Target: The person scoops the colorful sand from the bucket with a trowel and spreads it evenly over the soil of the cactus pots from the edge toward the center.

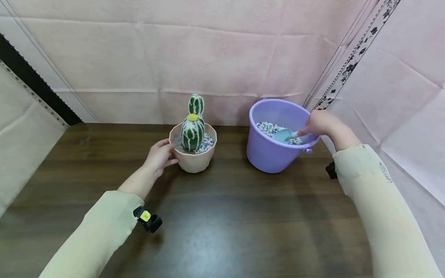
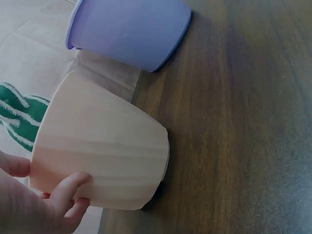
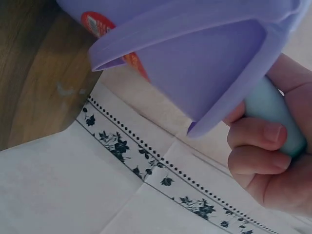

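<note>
A pink pot (image 1: 193,158) (image 2: 100,156) stands on the dark wooden table (image 1: 222,216), holding a green striped cactus (image 1: 192,129) (image 2: 17,114) and coloured gravel. My left hand (image 1: 160,155) (image 2: 41,197) grips the pot's left side, thumb and fingers curled against its wall. To the right stands a purple bucket (image 1: 274,143) (image 2: 129,29) (image 3: 204,53) partly filled with coloured gravel (image 1: 269,128). My right hand (image 1: 321,124) (image 3: 265,156) reaches over the bucket's right rim and grips the handle of a light blue scoop (image 1: 287,135) (image 3: 275,114), whose blade lies in the gravel.
Pink cloth walls (image 1: 208,54) close off the back and right; a flowered black-and-white band (image 1: 351,65) (image 3: 146,165) runs down the right corner. The table front (image 1: 226,239) lies bare. A red label (image 3: 97,24) shows on the bucket's side.
</note>
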Demonstrator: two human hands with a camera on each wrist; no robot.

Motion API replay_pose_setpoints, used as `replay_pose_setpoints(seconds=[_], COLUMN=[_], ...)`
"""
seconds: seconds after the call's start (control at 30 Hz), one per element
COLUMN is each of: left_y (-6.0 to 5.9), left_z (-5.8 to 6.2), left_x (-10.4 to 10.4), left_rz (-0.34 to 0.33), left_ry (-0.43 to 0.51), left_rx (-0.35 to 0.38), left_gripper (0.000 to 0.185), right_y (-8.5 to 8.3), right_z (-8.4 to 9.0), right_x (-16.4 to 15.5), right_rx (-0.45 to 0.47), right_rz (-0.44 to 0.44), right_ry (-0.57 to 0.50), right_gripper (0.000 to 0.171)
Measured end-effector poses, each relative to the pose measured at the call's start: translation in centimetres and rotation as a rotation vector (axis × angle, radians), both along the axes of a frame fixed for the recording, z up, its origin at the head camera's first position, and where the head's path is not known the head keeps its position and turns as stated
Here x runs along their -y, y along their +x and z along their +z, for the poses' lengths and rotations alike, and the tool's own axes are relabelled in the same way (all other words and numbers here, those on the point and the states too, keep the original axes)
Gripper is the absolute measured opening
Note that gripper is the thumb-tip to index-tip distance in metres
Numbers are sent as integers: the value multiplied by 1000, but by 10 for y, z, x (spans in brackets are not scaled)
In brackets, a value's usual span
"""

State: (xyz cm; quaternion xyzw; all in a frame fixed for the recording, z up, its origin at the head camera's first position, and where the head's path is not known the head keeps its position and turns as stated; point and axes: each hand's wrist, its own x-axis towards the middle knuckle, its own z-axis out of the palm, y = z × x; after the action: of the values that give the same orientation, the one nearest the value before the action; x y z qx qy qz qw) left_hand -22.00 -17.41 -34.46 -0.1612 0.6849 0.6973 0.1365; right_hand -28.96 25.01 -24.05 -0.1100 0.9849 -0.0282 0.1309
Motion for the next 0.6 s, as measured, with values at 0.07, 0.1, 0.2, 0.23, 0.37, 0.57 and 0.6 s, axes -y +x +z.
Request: replay_pose_setpoints(seconds=[0.07,0.1,0.2,0.23,0.37,0.57,0.6], left_y=[0,0,0,0,-1,0,0], left_z=[0,0,0,0,-1,2,3], left_x=[0,0,-2,-3,-5,-10,-12], left_rz=[2,2,-3,-5,-16,-4,19], left_ry=[3,5,9,8,18,14,-1], left_rx=[-2,-4,-5,-5,-6,-23,-37], left_gripper=[54,54,54,55,55,57,57], right_y=[0,0,1,1,1,0,1], right_z=[-2,-2,-5,-7,-12,-13,-12], right_x=[4,5,8,7,2,-4,-4], right_rx=[-10,-11,7,16,37,40,44], right_rz=[-3,-6,-30,-39,-77,-95,-98], right_ry=[-18,-28,-78,-101,-171,-195,-196], right_gripper=[35,35,34,34,37,38,38])
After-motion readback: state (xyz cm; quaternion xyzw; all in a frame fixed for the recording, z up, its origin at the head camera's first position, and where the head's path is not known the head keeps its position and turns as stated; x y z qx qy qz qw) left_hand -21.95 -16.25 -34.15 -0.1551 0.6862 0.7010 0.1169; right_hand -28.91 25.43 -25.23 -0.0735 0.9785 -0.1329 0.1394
